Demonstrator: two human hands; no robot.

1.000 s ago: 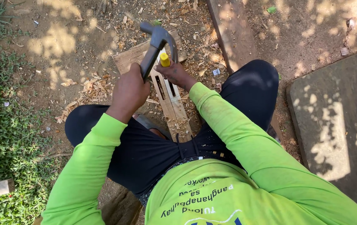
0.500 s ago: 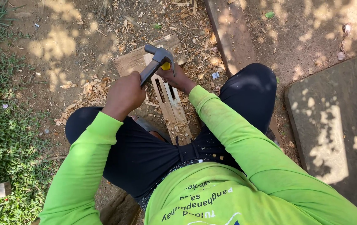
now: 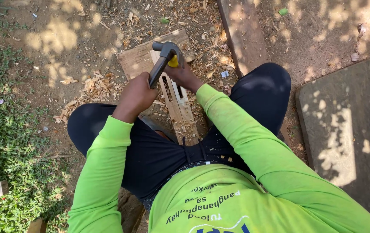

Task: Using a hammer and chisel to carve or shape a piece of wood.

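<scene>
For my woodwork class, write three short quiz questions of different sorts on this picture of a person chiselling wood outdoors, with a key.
1. True or false: the left hand grips the hammer.
2. What colour is the chisel handle in the right hand? A red, B yellow, C blue.
3. What lies scattered on the soil around the slotted wood strip?

Key: 1 true. 2 B. 3 wood chips.

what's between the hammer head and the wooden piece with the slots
In the head view, a yellow-handled tool, apparently a chisel, held by the right hand, sits between the hammer head and the slotted wooden piece.
</scene>
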